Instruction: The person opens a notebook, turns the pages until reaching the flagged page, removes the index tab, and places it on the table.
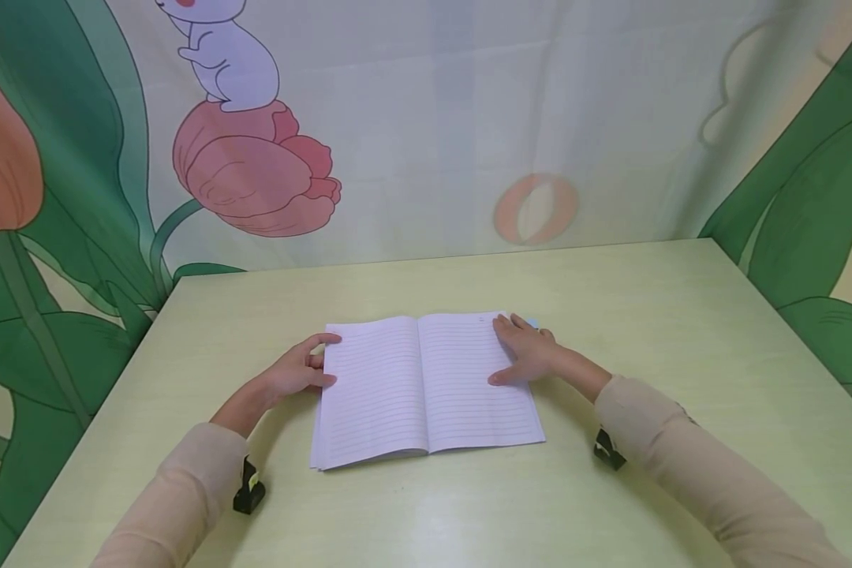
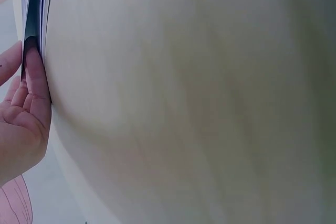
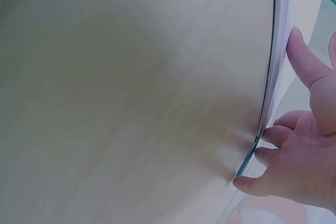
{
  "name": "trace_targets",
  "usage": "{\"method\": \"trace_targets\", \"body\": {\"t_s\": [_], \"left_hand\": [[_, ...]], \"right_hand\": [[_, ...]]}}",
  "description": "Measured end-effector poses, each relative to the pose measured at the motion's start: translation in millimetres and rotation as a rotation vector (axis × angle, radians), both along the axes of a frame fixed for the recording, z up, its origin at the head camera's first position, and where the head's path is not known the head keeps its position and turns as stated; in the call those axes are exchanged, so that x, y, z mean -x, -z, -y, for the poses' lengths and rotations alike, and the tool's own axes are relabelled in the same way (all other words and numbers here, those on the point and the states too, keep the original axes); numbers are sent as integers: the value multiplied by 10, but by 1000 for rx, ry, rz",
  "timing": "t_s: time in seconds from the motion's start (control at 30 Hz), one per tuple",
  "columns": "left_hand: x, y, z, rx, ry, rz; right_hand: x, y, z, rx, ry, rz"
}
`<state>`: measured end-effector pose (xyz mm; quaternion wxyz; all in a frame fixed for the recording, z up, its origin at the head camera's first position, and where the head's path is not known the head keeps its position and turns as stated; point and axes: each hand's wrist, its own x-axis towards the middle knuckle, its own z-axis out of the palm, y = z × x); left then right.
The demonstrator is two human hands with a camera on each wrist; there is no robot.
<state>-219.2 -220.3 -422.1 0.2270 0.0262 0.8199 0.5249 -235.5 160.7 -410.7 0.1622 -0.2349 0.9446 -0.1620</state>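
An open notebook (image 1: pixel 376 394) with lined white pages lies on the table, its spine running near the middle. My left hand (image 1: pixel 294 371) holds the left edge, with thumb and a finger showing over the page. In the left wrist view, a finger of the left hand (image 2: pixel 26 124) reaches between the pages and the layer beneath, with the thumb on the other side. The right hand (image 1: pixel 528 353) rests on the upper right of the right page, fingers spread. In the right wrist view, the right hand (image 3: pixel 304 145) has its thumb on the page and fingertips at the notebook's edge (image 3: pixel 270 72).
The pale wooden table (image 1: pixel 426 521) extends around the notebook. A curtain (image 1: pixel 426 118) printed with plants and a white animal hangs behind it. A small black device (image 1: pixel 249 487) sits under the left sleeve, and another black device (image 1: pixel 608 450) under the right sleeve.
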Motion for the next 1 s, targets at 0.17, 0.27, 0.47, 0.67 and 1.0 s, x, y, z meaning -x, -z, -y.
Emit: {"method": "trace_targets", "body": {"t_s": [0.17, 0.27, 0.47, 0.67, 1.0], "left_hand": [[11, -1, 6, -5, 3, -2], [17, -2, 13, -3, 12, -4], [14, -4, 7, -2, 10, -3], [9, 0, 0, -10, 13, -3], [-2, -33, -3, -4, 12, 1]], "right_hand": [[11, 17, 7, -8, -2, -11], [9, 18, 17, -10, 0, -9], [4, 1, 35, 52, 11, 25], [-29, -46, 74, 258, -24, 118], [-146, -98, 182, 311, -45, 275]]}}
